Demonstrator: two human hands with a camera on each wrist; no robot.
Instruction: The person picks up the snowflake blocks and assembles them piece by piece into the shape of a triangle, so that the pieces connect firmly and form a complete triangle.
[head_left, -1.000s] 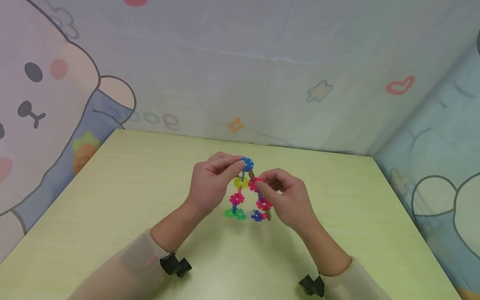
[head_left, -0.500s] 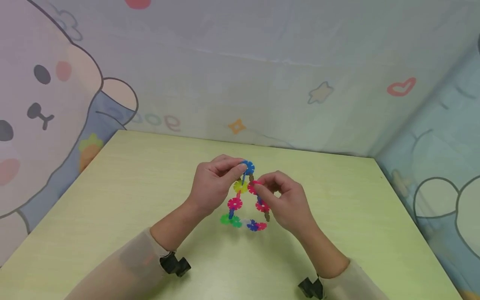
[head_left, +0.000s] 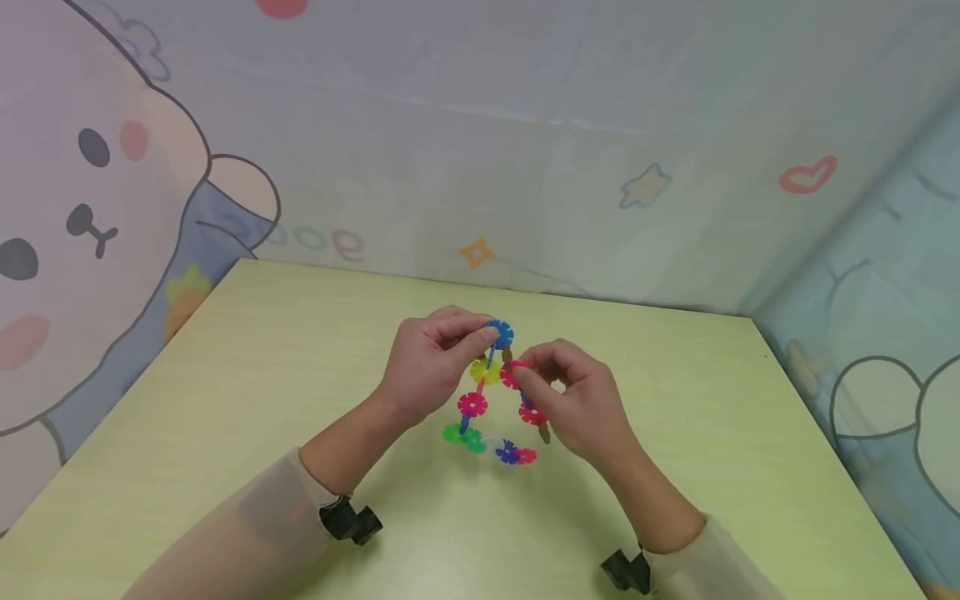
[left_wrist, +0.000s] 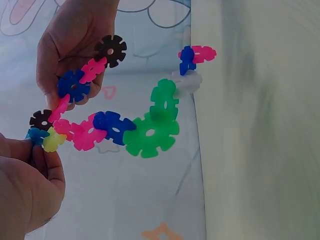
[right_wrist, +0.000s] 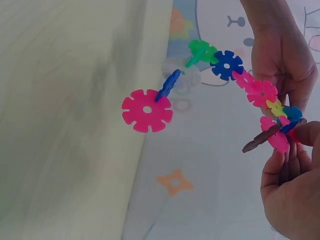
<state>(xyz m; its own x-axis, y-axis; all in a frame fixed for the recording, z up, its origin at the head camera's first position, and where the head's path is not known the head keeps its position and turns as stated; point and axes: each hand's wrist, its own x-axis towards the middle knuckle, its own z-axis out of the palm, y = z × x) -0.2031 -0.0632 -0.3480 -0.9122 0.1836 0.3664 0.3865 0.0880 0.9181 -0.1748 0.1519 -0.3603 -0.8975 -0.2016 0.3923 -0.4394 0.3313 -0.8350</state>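
A chain of colourful plastic snowflake discs hangs between both hands, bent into a near loop. The left hand pinches a light-blue disc at its top. The right hand pinches a pink disc on the right branch, which ends in a dark brown disc. Down the other branch run a yellow disc, pink and blue discs, green discs, a whitish translucent disc, a dark-blue disc and an end pink disc. The brown and pink ends are apart. Fingers partly hide the top joints.
The pale wooden table lies under the chain. Behind it hangs a printed cloth backdrop, with another cloth side on the right. Dark wrist cameras sit at both sleeve cuffs.
The chain's lower pink end has dropped toward the person and separated from the brown end, which it overlapped in view a second ago. Both hands keep nearly the same place and grip.
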